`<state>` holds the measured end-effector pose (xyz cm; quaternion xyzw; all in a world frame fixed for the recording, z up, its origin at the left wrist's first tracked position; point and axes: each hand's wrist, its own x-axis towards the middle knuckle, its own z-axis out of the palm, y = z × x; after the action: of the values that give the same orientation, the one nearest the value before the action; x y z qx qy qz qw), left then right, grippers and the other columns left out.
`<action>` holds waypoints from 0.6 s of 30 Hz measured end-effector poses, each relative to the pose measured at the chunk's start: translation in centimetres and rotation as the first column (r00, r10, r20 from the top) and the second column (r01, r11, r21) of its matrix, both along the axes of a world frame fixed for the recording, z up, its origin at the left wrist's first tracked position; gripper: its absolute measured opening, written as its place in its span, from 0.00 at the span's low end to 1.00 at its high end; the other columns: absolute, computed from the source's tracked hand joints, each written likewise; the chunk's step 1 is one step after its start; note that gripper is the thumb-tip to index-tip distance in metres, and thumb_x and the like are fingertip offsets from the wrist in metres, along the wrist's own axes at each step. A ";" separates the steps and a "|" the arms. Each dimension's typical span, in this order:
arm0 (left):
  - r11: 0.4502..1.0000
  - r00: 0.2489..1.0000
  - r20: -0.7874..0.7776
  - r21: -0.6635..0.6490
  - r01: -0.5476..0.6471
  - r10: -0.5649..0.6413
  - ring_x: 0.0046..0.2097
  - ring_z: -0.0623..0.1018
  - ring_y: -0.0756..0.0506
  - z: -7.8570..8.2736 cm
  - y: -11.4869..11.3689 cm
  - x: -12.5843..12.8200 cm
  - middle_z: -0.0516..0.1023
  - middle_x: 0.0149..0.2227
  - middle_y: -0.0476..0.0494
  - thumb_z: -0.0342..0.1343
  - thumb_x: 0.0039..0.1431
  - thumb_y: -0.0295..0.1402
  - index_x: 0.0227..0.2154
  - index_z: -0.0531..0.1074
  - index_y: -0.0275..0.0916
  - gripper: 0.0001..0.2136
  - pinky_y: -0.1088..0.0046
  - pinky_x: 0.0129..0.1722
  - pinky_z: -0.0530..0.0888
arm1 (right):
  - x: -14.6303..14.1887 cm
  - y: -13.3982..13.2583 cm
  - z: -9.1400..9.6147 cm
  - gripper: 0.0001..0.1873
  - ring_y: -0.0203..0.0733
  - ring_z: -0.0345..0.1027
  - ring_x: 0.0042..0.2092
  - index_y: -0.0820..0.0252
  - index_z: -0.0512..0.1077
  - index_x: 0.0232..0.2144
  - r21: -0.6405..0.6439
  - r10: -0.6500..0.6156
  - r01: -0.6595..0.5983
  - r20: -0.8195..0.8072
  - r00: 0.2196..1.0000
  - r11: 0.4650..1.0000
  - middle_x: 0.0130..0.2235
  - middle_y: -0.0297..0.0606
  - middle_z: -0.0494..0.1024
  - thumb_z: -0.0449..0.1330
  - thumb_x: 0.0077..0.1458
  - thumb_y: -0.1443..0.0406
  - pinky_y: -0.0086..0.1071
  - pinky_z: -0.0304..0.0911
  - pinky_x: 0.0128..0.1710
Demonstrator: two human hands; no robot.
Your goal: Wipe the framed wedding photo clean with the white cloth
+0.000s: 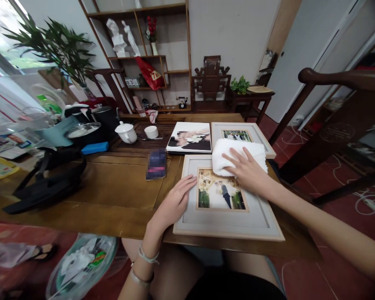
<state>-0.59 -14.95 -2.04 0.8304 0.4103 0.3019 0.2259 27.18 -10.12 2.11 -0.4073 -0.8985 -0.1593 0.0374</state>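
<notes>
A picture frame (187, 225) with a pale wooden border and a wedding photo in its middle lies flat at the table's front edge. My left hand (174, 201) rests on the left side of this frame, fingers stretched out. Under my right hand (245, 166) is a folded white towel (220, 156), pressed on the frame's far right part with fingers spread over it. The towel also covers part of a second picture frame (259, 133) behind. Left of that one lies a photo panel (189, 137) on something dark.
A dark phone-like object (156, 164) lies left of the frames on the wooden table (125, 179). Further left are a white lidded teapot (126, 132), a small white cup (151, 132) and a black bag (50, 175). A waste bin (109, 254) stands below; a wooden chair (325, 112) is at right.
</notes>
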 end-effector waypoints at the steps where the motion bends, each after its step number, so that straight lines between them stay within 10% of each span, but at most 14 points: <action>1: 1.000 1.000 -0.002 -0.001 0.000 0.000 0.65 0.59 0.45 0.0 0.0 0.0 0.65 0.61 0.45 0.40 0.63 0.23 0.57 0.63 0.42 0.21 0.55 0.65 0.58 | -0.3 0.2 0.0 0.28 0.61 0.43 0.65 0.57 0.71 0.49 -0.007 -0.005 0.005 0.008 1.000 1.000 0.63 0.45 0.58 0.55 0.46 0.80 0.63 0.39 0.60; 12: 1.000 1.000 -0.011 -0.011 -0.023 0.023 0.64 0.59 0.45 0.1 0.0 0.3 0.65 0.60 0.44 0.40 0.63 0.24 0.56 0.65 0.40 0.20 0.57 0.65 0.57 | -3.1 -13.0 2.2 0.28 0.65 0.40 0.65 0.51 0.69 0.52 -0.537 0.191 -0.225 -0.119 0.974 0.813 0.66 0.44 0.48 0.59 0.46 0.71 0.64 0.45 0.58; 18: 1.000 1.000 -0.017 -0.006 -0.018 0.018 0.64 0.60 0.45 0.2 0.0 0.2 0.65 0.61 0.44 0.41 0.64 0.24 0.56 0.65 0.41 0.20 0.56 0.64 0.58 | -3.8 -11.3 0.8 0.30 0.59 0.35 0.66 0.48 0.69 0.52 -0.464 0.158 -0.225 -0.179 0.971 0.857 0.67 0.38 0.49 0.58 0.45 0.72 0.63 0.37 0.61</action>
<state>-0.34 -14.95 -1.88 0.8284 0.4206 0.2957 0.2220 23.41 -21.37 2.88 -0.3219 -0.9413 0.1010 0.0111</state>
